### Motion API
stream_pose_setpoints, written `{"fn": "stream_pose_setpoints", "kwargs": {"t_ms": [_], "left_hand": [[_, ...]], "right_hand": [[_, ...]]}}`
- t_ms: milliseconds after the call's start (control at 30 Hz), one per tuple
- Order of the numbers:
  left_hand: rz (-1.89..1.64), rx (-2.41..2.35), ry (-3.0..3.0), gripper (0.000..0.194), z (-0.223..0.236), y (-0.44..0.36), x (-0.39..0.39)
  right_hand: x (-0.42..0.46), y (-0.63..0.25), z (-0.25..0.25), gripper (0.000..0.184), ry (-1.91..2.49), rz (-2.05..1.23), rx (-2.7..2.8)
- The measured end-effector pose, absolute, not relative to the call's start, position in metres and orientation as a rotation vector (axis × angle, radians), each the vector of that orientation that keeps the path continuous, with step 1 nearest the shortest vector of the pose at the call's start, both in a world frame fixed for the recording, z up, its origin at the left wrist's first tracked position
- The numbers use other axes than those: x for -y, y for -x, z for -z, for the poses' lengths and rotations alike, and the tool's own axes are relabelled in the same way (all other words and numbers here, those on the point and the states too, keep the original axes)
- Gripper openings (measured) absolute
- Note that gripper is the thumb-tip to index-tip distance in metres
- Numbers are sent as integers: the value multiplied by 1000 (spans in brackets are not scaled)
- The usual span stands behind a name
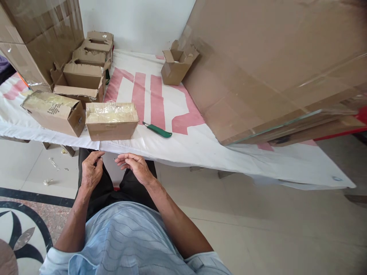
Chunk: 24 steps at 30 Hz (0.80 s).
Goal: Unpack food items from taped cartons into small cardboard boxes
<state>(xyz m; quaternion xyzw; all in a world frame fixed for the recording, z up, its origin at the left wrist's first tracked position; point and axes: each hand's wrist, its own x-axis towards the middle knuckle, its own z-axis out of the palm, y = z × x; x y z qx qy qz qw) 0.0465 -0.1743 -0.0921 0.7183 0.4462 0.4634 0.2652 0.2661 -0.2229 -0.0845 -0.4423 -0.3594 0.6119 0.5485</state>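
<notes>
Fingers (124,156) loosely curled and half open, my left hand (91,172) and right hand (136,166) hold nothing I can make out, just off the table (186,151); by its near edge stands the nearest taped box (111,128), a green cutter (159,131) to its right.

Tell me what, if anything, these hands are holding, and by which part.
No hold shows: the left hand and right hand are apart, clear of the nearest box and the knife. Anything tiny there cannot be ruled out.
</notes>
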Motion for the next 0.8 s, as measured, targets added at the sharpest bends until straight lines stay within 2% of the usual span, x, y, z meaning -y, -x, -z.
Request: {"fn": "stream_pose_setpoints", "kwargs": {"t_ms": [133, 267, 333, 400, 500, 567, 667, 800], "left_hand": [[-1179, -1023, -2168, 36, 89, -61, 183], [-916, -977, -2381, 40, 100, -76, 189], [-740, -1156, -2393, 33, 108, -72, 187], [-625, -1284, -2382, 26, 115, -64, 180], [-778, -1286, -2348, 24, 117, -53, 165], [-951, -1229, -2340, 25, 111, -52, 154], [-1129, -1208, -2346, 27, 97, -56, 137], [-1212, -1236, -2305, 26, 84, -60, 124]], "right_hand": [[221, -262, 88, 31, 1100, -1454, 845], [223, -265, 90, 36, 1129, -1413, 997], [220, -278, 90, 39, 1172, -1284, 1144], [210, -302, 89, 38, 1277, -999, 1310], [181, -353, 85, 26, 1541, -435, 1494], [158, -386, 81, 24, 1758, -199, 1577], [130, -421, 80, 30, 2071, -99, 1669], [116, -435, 86, 30, 2235, -173, 1666]]}}
